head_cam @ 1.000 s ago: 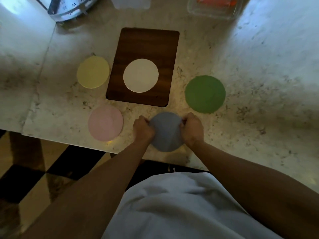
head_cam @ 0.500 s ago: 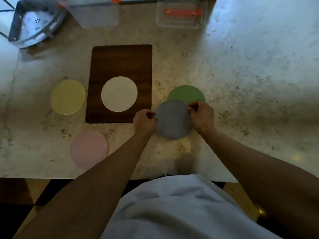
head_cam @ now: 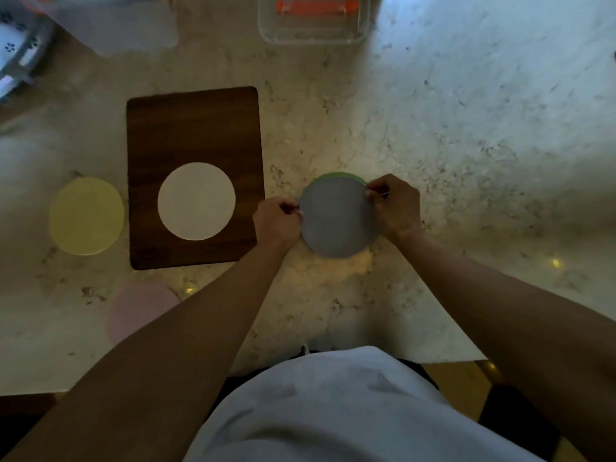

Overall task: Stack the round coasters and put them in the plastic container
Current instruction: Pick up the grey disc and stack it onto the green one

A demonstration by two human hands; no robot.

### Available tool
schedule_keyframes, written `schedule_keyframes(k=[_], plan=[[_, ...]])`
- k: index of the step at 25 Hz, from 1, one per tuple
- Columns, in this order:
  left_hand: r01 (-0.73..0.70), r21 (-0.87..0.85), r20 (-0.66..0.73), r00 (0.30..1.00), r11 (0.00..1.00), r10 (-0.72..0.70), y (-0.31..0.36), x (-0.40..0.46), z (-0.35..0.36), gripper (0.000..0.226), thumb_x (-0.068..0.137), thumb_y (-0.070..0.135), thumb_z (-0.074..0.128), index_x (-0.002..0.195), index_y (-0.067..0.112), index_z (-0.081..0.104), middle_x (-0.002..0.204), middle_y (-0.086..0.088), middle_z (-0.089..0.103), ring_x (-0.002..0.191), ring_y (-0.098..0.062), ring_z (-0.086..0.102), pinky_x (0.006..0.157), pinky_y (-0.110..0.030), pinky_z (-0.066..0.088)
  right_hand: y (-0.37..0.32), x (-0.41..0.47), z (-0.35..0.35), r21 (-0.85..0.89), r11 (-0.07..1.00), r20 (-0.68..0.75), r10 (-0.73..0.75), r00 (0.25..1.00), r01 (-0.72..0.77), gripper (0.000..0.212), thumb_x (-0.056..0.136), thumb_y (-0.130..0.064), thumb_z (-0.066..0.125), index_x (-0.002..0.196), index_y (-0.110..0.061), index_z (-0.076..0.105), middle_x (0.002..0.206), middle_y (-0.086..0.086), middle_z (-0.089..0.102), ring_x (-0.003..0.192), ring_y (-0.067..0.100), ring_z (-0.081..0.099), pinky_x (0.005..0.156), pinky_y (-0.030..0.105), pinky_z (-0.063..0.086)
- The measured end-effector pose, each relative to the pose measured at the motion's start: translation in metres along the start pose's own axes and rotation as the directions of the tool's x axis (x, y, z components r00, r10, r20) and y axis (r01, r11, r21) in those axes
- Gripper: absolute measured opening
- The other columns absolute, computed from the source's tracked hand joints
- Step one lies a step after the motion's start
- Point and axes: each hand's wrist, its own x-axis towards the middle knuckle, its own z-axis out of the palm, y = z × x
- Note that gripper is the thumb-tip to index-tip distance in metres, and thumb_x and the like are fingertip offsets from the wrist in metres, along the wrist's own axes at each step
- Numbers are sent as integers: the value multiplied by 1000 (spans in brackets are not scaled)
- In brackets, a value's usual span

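Both hands, left and right, pinch grey coaster edges over green coaster. Looks thin, light, floppy; hold opposite rims.

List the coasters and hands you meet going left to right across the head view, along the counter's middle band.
yellow coaster → white coaster on the brown mat → left hand → grey coaster, over the green coaster → right hand. The pink coaster, nearer and part-hidden, is left out.
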Motion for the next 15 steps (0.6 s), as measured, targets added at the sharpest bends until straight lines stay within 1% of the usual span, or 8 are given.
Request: schedule_keyframes(k=[4, 6, 8, 10, 11, 13, 15], plan=[[15, 33, -6, 1000, 999, -15, 1, 8, 6, 15, 81, 12, 74, 96, 12, 75, 90, -6, 75, 82, -21, 70, 79, -41, 60, 2, 8, 4, -21, 1000, -1, 19, 1000, -19, 11, 87, -20, 65, 96, -19, 72, 95, 0, 72, 85, 12, 63, 78, 24, 47], [24, 33, -12, 1000, 999, -23, 2, 8, 7, 16, 82, 10, 73, 98, 11, 75, 92, -7, 75, 83, -20, 69, 81, -39, 60, 2, 11, 6, -37, 999, -7, 12, 1000, -13, 11, 87, -22, 65, 95, -20, 72, 95, -1, 72, 84, 9, 62, 76, 21, 43], [0, 47, -16, 1000, 999, 1, 3, 7, 7, 18, 83, 9, 71, 101, 10, 75, 96, -8, 75, 85, -17, 68, 83, -33, 57, 2, 13, 7, -73, 997, -7, 1, 1000, -1, 12, 87, -23, 64, 96, -20, 72, 95, -2, 72, 84, 8, 61, 76, 18, 40], [-36, 87, -36, 999, 996, 39, 5, 5, 7, 21, 84, 9, 70, 104, 10, 74, 99, -8, 75, 86, -13, 64, 80, -24, 51, 2, 14, 8, -98, 995, -3, 2, 1000, -3, 13, 88, -25, 64, 96, -21, 73, 97, -2, 71, 86, 9, 62, 77, 17, 39], [-47, 105, -47, 998, 993, 52, 5, 4, 8, 21, 84, 10, 69, 105, 10, 74, 100, -8, 74, 85, -12, 63, 78, -22, 48, 2, 15, 8, -104, 995, 1, 4, 1000, -4, 13, 88, -25, 64, 97, -21, 73, 97, -1, 71, 87, 10, 62, 78, 17, 39], [-53, 128, -64, 996, 990, 61, 6, 2, 10, 21, 85, 10, 69, 106, 10, 73, 101, -8, 74, 84, -11, 61, 75, -20, 45, 2, 15, 7, -113, 994, 5, 4, 1000, -3, 14, 88, -25, 65, 97, -20, 74, 99, 0, 72, 90, 12, 63, 79, 17, 39], [-47, 129, -68, 996, 991, 57, 7, 2, 11, 21, 85, 11, 69, 106, 10, 73, 101, -7, 74, 87, -13, 64, 76, -20, 45, 1, 15, 7, -123, 992, -6, -3, 1000, 2, 15, 89, -25, 64, 98, -20, 75, 99, 0, 73, 90, 12, 64, 80, 17, 39]])
